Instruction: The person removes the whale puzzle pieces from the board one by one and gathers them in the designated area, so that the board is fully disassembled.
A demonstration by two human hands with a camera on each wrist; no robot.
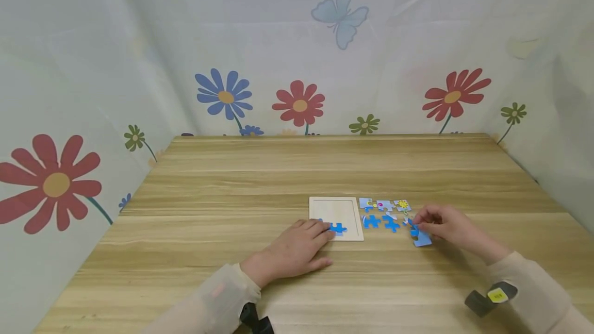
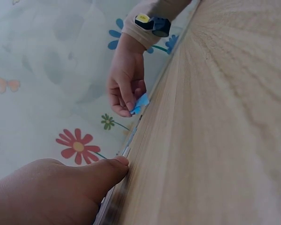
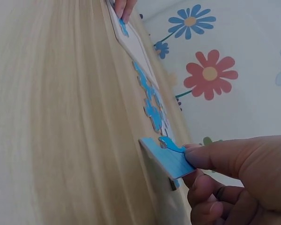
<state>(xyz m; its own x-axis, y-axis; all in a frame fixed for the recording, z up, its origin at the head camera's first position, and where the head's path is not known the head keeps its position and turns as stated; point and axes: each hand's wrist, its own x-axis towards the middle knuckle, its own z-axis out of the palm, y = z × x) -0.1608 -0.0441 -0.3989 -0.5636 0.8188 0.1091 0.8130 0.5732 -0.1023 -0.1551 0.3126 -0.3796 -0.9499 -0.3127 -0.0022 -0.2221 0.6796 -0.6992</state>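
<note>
My right hand [image 1: 445, 226] pinches a light-blue puzzle piece [image 3: 166, 159] between thumb and fingers, tilted at the right end of the loose pieces. In the left wrist view that piece [image 2: 141, 101] shows under the fingertips. Fairly straight fingers of my left hand [image 1: 297, 251] rest on the lower left of a pale wooden puzzle tray [image 1: 336, 205]. Beside those fingertips, a blue puzzle piece [image 1: 337, 229] lies inside the tray along its lower side. The left fingers partly cover that corner, so what lies beneath them is hidden.
Several loose puzzle pieces lie right of the tray: blue ones [image 1: 371, 221] in a near row, and a piece with a yellow flower [image 1: 402, 206] in the far row. The wooden table [image 1: 223, 179] ends at a flower-printed curtain [image 1: 260, 40].
</note>
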